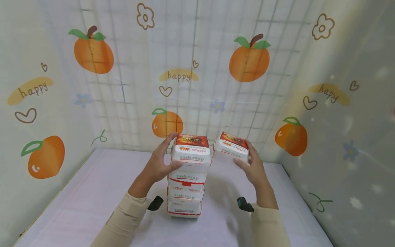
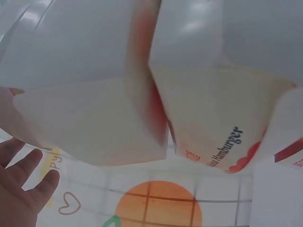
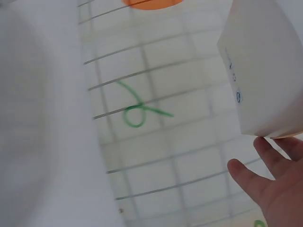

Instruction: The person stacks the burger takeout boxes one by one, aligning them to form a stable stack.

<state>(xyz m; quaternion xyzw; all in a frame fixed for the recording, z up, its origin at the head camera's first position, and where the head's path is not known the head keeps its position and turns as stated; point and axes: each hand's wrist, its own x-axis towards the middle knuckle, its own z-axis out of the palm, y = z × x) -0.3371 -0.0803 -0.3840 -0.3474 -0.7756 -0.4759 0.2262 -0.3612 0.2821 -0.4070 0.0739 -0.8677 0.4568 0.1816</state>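
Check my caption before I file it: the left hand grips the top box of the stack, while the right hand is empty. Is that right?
Not quite: the right hand isn't empty; the head view shows it gripping another box. The left hand does grip the top box of the stack.

From the head we look forward and down; 2 wrist views, close by boxes [image 1: 186, 176], face the shared curtain [image 1: 213, 48].

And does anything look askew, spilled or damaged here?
The stack of boxes looks askew: the top box, gripped by the left hand, is slightly right of the bottom one. The right hand holds another box tilted. No spill or damage shows.
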